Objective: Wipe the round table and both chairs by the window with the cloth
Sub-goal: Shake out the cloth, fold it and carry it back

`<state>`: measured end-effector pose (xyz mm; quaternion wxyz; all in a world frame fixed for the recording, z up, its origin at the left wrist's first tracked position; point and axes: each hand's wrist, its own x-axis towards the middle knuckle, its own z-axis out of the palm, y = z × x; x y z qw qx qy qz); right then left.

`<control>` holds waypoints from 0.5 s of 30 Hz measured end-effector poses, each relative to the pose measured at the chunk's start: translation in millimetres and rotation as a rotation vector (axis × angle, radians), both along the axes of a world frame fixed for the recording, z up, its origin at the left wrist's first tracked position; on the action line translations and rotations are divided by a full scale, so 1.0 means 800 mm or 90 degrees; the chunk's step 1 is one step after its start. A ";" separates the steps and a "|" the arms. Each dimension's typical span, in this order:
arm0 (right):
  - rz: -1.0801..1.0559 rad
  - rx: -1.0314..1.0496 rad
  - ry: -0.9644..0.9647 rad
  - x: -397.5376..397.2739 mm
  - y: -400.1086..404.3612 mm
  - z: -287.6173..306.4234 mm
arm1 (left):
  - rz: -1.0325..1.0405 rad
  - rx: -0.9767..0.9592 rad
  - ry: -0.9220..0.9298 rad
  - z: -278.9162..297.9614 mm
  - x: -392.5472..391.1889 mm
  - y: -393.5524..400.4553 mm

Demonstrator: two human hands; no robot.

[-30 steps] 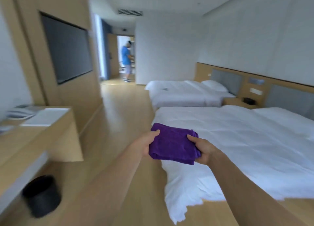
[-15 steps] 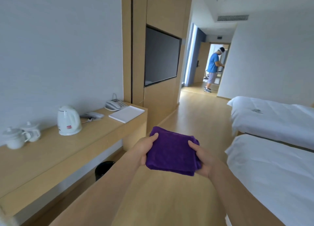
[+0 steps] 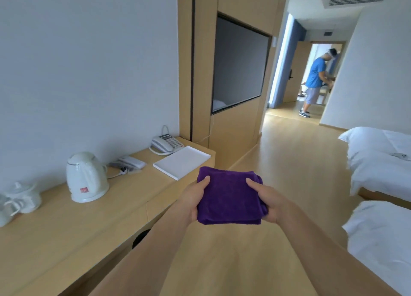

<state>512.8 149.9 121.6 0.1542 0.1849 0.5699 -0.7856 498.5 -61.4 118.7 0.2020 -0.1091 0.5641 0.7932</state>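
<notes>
A folded purple cloth (image 3: 229,195) is held in front of me at chest height over the wooden floor. My left hand (image 3: 192,199) grips its left edge with the thumb on top. My right hand (image 3: 268,201) grips the right edge the same way. Neither the round table nor the chairs nor the window appear in this view.
A long wooden desk (image 3: 66,233) runs along the left wall with a white kettle (image 3: 86,178), cups (image 3: 21,199), a phone (image 3: 165,143) and a white tray (image 3: 181,162). Two white beds (image 3: 378,162) stand at right. A person in blue (image 3: 314,80) stands in the far doorway.
My view has swung left, from the beds toward the desk and wall-mounted screen. Both hands have kept their hold on the cloth.
</notes>
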 end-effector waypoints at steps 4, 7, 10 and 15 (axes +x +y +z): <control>0.073 0.000 -0.018 -0.112 -0.022 -0.025 | 0.085 -0.001 -0.002 -0.028 -0.084 -0.022; 0.135 -0.007 -0.026 -0.200 -0.036 -0.046 | 0.145 0.008 -0.001 -0.050 -0.151 -0.034; 0.186 -0.004 -0.024 -0.296 -0.045 -0.061 | 0.221 0.012 -0.005 -0.060 -0.218 -0.039; 0.300 0.033 -0.022 -0.438 -0.057 -0.073 | 0.296 0.045 -0.019 -0.066 -0.306 -0.043</control>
